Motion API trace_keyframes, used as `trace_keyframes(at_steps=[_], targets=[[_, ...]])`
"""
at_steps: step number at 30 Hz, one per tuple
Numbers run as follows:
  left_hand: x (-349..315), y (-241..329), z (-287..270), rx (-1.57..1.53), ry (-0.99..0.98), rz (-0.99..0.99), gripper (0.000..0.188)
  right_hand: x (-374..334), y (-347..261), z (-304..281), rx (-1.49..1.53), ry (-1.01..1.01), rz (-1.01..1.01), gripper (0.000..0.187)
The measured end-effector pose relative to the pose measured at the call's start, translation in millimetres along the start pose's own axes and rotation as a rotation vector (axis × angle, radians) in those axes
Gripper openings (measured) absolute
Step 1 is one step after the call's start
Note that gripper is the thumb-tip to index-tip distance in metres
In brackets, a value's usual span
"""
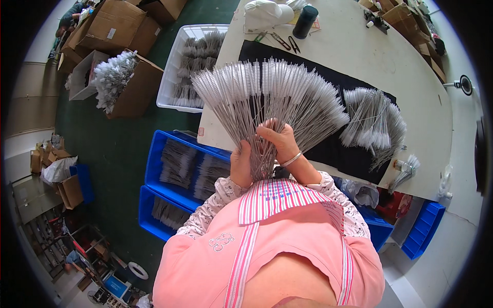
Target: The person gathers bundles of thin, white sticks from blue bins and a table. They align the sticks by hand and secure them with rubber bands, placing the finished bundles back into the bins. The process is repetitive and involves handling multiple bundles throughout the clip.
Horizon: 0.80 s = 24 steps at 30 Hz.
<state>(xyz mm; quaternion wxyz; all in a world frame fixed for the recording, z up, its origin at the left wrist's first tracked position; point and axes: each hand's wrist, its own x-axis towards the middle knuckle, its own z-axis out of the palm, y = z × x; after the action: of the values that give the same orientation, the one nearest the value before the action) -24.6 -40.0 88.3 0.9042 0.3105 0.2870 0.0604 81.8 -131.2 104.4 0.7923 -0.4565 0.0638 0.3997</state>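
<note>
A big fanned bundle of thin wire brushes (pixel 303 92) with white bristle tips spreads out in front of my chest. Their bare wire stems gather low, near my apron. My left hand (pixel 240 163) is closed round the stems on the left side. From the right, my right hand (pixel 279 137) grips the stems a little higher, with a bracelet on its wrist. A narrow gap splits the bristle heads near the middle. Beneath the fan lies a black cloth (pixel 359 164) on the white table (pixel 354 46). More loose brushes (pixel 375 120) are heaped on the cloth to the right.
Scissors (pixel 294 45), a dark cup (pixel 305 22) and a white cap (pixel 264 15) sit at the table's far side. A white crate (pixel 169 77) and blue bins (pixel 154 164) of brushes stand left. A small brush bundle (pixel 405 172) lies at the table's right edge.
</note>
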Motion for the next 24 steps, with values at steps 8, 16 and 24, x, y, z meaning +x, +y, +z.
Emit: trace_keyframes(at_steps=[8,16,24], targets=[[3,-1,2,0.001,-0.013,0.068,0.036,1,0,3,-0.036,0.005,-0.010,0.018],[3,-6,-2,-0.168,0.083,0.075,0.020,-1,-7,0,0.127,0.031,0.082,0.018],[1,-7,0,-0.013,0.081,0.149,0.019,9,3,-16,0.128,-0.019,0.101,0.018]])
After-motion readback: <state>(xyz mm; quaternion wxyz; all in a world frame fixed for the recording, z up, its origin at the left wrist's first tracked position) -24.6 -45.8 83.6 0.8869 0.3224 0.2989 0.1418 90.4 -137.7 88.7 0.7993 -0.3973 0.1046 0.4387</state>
